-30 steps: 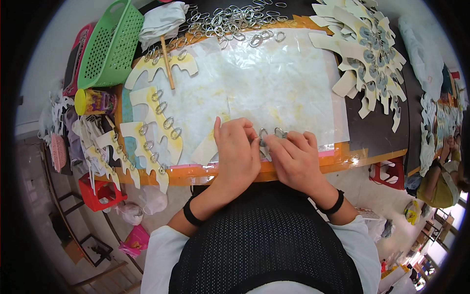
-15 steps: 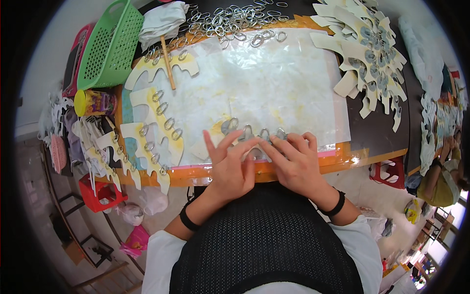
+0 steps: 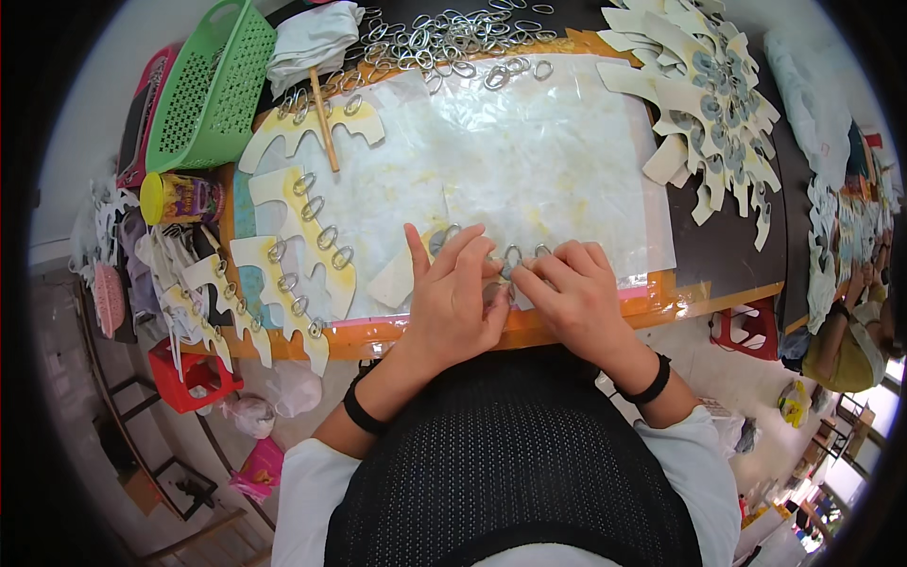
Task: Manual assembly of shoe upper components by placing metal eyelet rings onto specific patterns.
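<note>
A cream cut-out piece [image 3: 391,283] with grey tabs lies at the table's near edge, mostly hidden under my hands. Metal oval rings [image 3: 512,255] stand along its far side. My left hand [image 3: 455,295] is on the middle of the piece, its thumb and fingertips closed on a tab and its little finger raised. Close beside it, my right hand [image 3: 574,298] has its fingers bent and pinched on the same piece, just by a ring. The fingertips partly cover what they grip.
Yellow-smeared cream pieces with rings [image 3: 316,236] lie at left, near a wooden stick [image 3: 323,118] and a yellow-lidded jar [image 3: 181,198]. A green basket [image 3: 210,90], a white cloth [image 3: 314,42] and loose rings [image 3: 425,42] are farther back. Finished-looking pieces [image 3: 694,99] pile up at right.
My left hand's fingers have curled in from lying nearly flat and now cover a ring that showed before. My right fingers have bent into a tighter pinch.
</note>
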Demonstrator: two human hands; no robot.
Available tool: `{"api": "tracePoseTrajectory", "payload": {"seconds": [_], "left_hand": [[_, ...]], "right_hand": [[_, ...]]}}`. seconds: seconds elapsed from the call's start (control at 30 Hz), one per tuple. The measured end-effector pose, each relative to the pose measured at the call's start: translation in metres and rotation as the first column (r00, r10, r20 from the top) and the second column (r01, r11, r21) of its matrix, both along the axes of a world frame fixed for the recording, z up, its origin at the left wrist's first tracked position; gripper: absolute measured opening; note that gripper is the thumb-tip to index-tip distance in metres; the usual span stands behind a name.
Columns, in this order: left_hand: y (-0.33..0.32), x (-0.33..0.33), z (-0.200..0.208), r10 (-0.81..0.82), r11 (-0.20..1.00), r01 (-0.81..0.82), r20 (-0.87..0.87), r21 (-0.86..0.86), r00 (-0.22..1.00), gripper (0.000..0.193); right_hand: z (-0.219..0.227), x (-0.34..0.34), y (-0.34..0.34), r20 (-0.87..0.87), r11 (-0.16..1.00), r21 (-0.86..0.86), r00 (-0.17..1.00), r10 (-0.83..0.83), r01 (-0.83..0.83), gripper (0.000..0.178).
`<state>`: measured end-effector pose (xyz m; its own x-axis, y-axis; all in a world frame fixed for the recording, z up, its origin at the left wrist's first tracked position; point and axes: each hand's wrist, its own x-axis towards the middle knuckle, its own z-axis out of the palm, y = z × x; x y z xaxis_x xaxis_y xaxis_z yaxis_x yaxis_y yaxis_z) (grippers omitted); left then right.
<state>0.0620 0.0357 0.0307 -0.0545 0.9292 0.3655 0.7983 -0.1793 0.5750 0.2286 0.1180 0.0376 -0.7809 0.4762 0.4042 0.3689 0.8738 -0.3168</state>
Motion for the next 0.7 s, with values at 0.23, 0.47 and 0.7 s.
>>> {"api": "tracePoseTrajectory", "payload": {"seconds": [0.23, 0.47, 0.7], "left_hand": [[0.006, -0.001, 0.000, 0.012, 0.999, -0.013, -0.036, -0.037, 0.999, 0.023], [0.009, -0.005, 0.002, -0.038, 0.997, 0.028, -0.146, -0.073, 0.989, 0.009], [-0.002, -0.011, -0.009, -0.096, 0.995, 0.100, -0.258, 0.001, 0.961, 0.014]], "right_hand": [[-0.014, -0.007, -0.004, -0.097, 0.984, -0.115, 0.984, -0.149, 0.138, 0.015], [-0.013, 0.001, 0.001, -0.107, 0.991, -0.099, 0.990, -0.097, 0.087, 0.021], [-0.003, 0.005, 0.000, -0.038, 0.992, -0.119, 0.999, -0.039, 0.034, 0.029]]}}
